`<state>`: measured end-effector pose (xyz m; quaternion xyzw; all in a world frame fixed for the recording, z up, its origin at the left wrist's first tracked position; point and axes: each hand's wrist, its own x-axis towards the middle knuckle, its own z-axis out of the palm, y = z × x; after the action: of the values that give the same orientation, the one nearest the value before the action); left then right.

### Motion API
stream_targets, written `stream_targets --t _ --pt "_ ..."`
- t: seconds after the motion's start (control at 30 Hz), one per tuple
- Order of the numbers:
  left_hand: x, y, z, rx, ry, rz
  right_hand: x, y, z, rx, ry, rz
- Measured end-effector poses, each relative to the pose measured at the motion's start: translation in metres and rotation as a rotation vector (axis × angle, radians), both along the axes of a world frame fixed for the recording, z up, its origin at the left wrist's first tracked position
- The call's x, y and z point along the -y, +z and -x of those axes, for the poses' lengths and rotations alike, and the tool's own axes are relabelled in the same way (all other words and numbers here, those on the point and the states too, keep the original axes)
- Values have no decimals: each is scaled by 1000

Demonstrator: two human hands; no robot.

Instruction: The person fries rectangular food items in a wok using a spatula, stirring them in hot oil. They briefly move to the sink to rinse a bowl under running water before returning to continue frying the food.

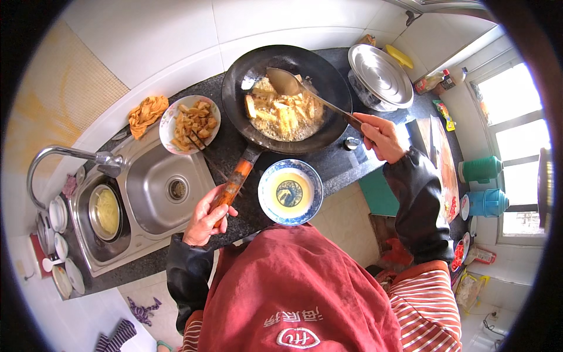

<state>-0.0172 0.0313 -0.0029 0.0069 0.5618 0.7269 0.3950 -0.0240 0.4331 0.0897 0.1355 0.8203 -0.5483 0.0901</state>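
Observation:
My left hand grips the worn orange-brown handle of a black wok. In my right hand is a metal cooking ladle, its bowl over the far side of the wok. Pale yellow food strips sit in bubbling oil inside the wok. A blue-and-white bowl with yellowish liquid stands on the counter close before me. Left of the wok, a floral bowl holds browned fried pieces; dark chopsticks rest across its edge.
A double steel sink with a faucet lies left, holding a bowl of pale shreds. Right of the wok stands a lidded pot. Farther right are a cutting board, a knife, bottles and a green container.

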Motion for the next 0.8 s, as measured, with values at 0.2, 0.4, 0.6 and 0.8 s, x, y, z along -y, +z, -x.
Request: stream_targets --t 0.2,0.4,0.6,0.8 --pt "-1 1 -2 -16 7 0 -2 6 -6 87 43 110" --pt "-1 0 -2 -9 18 0 4 6 6 20 -21 62" --pt "0 -2 -2 4 26 -8 0 -1 17 76 -39 116" --pt "1 -2 -2 -2 25 -4 -6 -5 17 147 -67 270"
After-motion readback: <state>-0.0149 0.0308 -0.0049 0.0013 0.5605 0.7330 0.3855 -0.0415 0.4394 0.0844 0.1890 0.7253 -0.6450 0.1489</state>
